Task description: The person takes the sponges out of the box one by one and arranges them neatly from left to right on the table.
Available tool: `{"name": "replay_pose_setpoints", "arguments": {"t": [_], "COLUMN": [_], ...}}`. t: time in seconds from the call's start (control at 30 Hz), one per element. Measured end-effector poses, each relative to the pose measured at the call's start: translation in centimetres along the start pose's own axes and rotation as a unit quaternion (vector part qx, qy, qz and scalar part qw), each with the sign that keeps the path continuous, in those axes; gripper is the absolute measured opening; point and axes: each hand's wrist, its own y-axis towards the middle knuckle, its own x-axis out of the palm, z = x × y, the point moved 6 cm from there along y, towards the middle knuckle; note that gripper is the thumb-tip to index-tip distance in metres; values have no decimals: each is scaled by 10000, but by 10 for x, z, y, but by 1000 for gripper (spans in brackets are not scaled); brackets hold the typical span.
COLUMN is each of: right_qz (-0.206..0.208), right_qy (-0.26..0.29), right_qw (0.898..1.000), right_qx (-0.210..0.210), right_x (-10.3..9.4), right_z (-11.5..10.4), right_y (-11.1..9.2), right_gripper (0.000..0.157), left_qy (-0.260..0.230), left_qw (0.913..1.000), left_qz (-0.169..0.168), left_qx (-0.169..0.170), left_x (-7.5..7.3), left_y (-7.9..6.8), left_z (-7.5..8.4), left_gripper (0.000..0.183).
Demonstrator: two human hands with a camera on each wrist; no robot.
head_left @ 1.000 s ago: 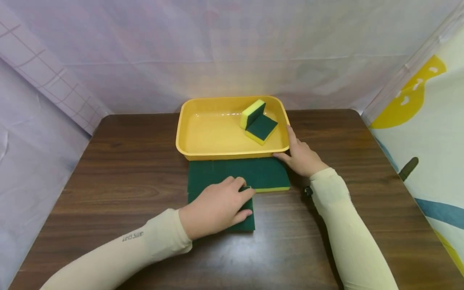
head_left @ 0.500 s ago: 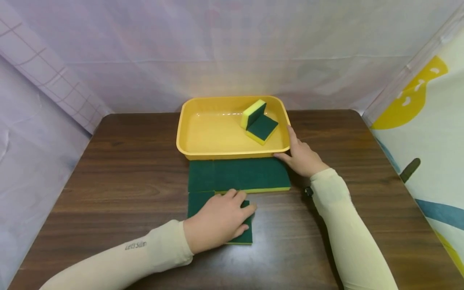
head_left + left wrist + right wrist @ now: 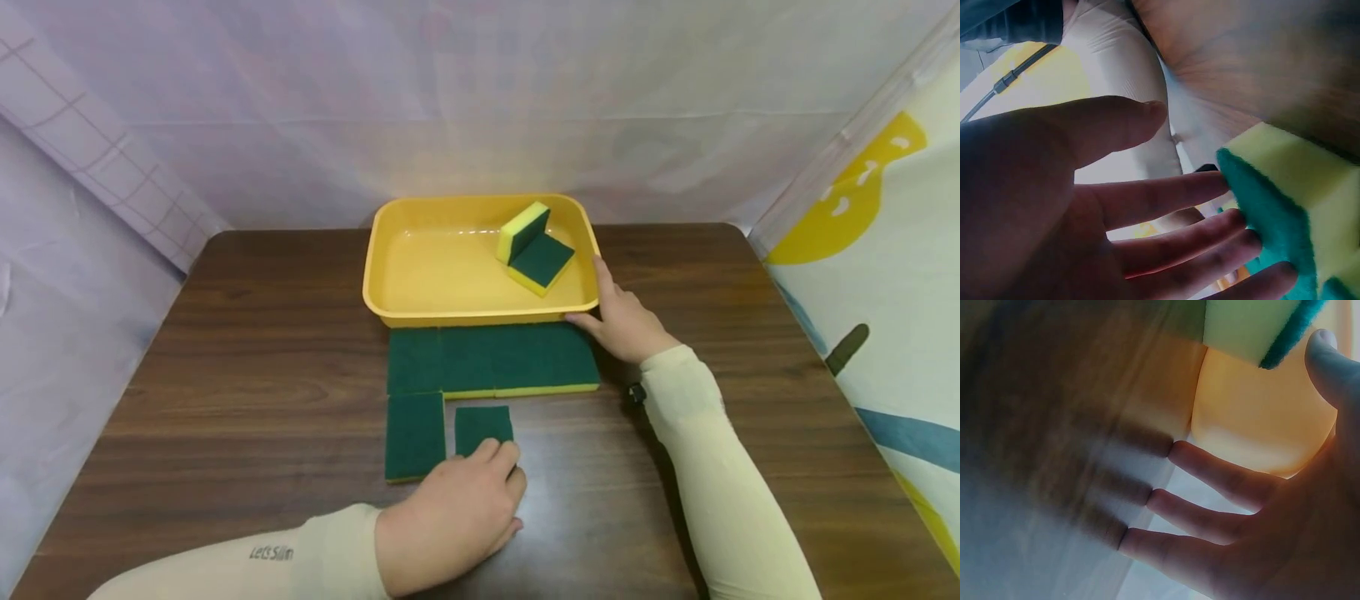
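In the head view my left hand (image 3: 461, 508) rests its fingertips on the green top of a yellow-and-green scouring sponge (image 3: 482, 423). The left wrist view shows nearly straight fingers (image 3: 1179, 247) against that sponge's green face (image 3: 1275, 219), with the thumb held away from it. A small gap parts this sponge from another sponge (image 3: 416, 437) on its left. My right hand (image 3: 626, 325) lies at the near right corner of the yellow tray (image 3: 465, 318); the right wrist view shows its straight fingers (image 3: 1204, 522) with their tips on the table.
A row of sponges (image 3: 487, 358), green side up, lies along the tray's near side. Inside the tray, one sponge (image 3: 542, 262) lies flat and another (image 3: 522, 232) leans on edge beside it. The brown table (image 3: 262, 350) ends at a back curtain (image 3: 450, 108).
My left hand has moved toward the near edge, drawing the sponge under it the same way. The sponge to its left is now uncovered. My right hand and the tray look unmoved.
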Motion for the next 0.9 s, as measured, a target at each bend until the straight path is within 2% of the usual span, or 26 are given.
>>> {"name": "replay_pose_setpoints", "arguments": {"t": [0.27,0.9], "right_qz": [23,-24], "right_qy": [8,60], "right_qw": [10000,10000], "right_qx": [-28,-10], "right_x": [0,-1], "right_z": [1,-3], "right_y": [0,-1], "right_gripper": [108,108], "left_qy": [-100,-145], "left_qw": [9983,9982], "left_qz": [497,367], "left_qx": [-277,-445], "left_x": [-5,-5], "left_y": [2,-4], "left_z": [-11,-15], "left_gripper": [38,40]}}
